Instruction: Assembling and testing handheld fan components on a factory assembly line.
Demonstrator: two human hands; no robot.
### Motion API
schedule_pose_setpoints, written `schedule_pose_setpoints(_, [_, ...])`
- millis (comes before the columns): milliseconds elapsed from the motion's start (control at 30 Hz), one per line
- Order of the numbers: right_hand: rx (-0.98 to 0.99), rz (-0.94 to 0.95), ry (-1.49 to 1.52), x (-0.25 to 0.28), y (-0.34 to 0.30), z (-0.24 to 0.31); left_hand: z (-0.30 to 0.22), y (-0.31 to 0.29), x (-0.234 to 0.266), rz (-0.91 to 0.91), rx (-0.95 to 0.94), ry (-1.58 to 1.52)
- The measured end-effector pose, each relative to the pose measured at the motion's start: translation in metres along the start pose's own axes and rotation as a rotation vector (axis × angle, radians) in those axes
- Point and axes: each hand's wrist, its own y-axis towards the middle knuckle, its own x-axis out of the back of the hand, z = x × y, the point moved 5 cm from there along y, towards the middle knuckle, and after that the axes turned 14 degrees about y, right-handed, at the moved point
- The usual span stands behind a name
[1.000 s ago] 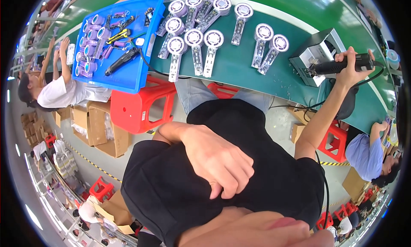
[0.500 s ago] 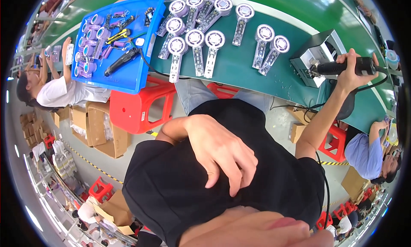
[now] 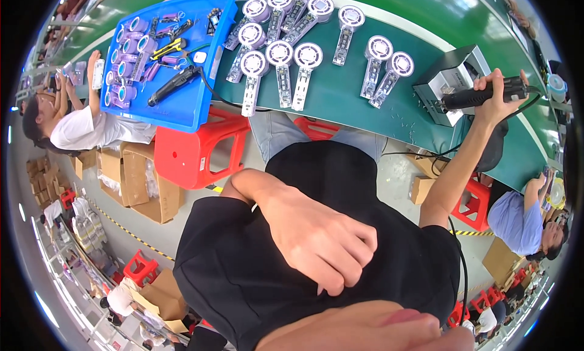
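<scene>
My right hand (image 3: pixel 496 101) is wrapped around a black electric screwdriver (image 3: pixel 468 98) at the right of the bench. The tool lies nearly level, its front end at the opening of a grey and black box (image 3: pixel 441 86), probably a screw feeder; the tip is hard to make out. My left hand (image 3: pixel 325 244) rests against the chest of my black shirt (image 3: pixel 401 241), fingers curled in, with nothing seen in it. Several white-and-purple round-headed devices (image 3: pixel 309 56) with bare circuit boards in their handles lie on the green bench (image 3: pixel 340 101).
At the left a blue tray (image 3: pixel 204 98) holds purple-ringed parts, a yellow cutter (image 3: pixel 169 48) and a black corded tool (image 3: pixel 173 86). Small screws (image 3: pixel 404 126) are scattered near the box. Red stools (image 3: pixel 182 156) and cartons (image 3: pixel 146 180) stand below. Co-workers sit left and right.
My left hand has slid slightly right and down on the shirt, its fingers curling in more. The screwdriver has shifted a little left and tilted, its front end now less visible at the box.
</scene>
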Motion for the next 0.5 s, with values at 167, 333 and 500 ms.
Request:
schedule_pose_setpoints(167, [-0.031,0.069,0.223,-0.034,-0.015,-0.007,-0.013,0.001,0.000,-0.140,0.009,0.180])
schedule_pose_setpoints(333, [0.096,0.182,0.300,-0.083,-0.022,-0.019,-0.003,0.000,0.027,-0.203,0.057,0.211])
schedule_pose_setpoints(500, [0.116,0.233,0.273,-0.115,-0.028,-0.038,0.081,-0.060,0.062,-0.336,0.504,0.321])
